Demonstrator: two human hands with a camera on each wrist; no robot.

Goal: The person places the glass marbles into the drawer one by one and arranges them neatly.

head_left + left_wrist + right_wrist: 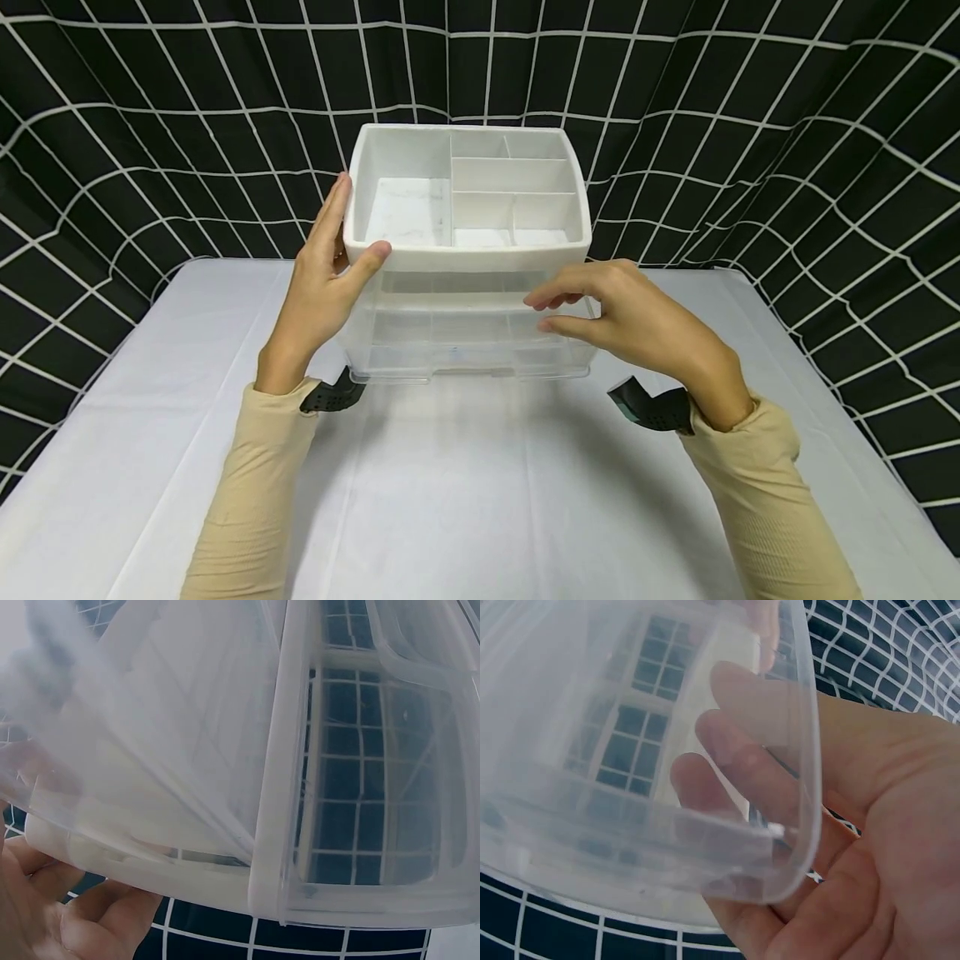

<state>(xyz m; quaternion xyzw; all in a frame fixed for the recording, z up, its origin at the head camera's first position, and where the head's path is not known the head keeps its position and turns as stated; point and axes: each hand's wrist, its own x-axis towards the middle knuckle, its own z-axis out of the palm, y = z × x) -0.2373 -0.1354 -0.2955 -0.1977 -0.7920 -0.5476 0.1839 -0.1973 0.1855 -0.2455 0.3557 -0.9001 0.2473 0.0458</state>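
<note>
A white desktop organizer (468, 260) with a divided top tray stands before me, its clear plastic drawers (457, 362) below. My left hand (318, 283) rests on its left side, fingers straight along the wall and thumb across the front rim. In the left wrist view that hand (75, 922) is at the organizer's white edge. My right hand (626, 312) hovers around the right end of the drawer section, fingers lightly bent and thumb apart from them. Through a clear drawer corner (802, 847) in the right wrist view, the fingers of that hand (877, 855) show behind the plastic.
A white cloth covers the table (450, 500) under the organizer. Black curtain with a white grid (247, 92) hangs behind the table and along both sides. Each wrist wears a black strap, the right one (652, 407) near the table.
</note>
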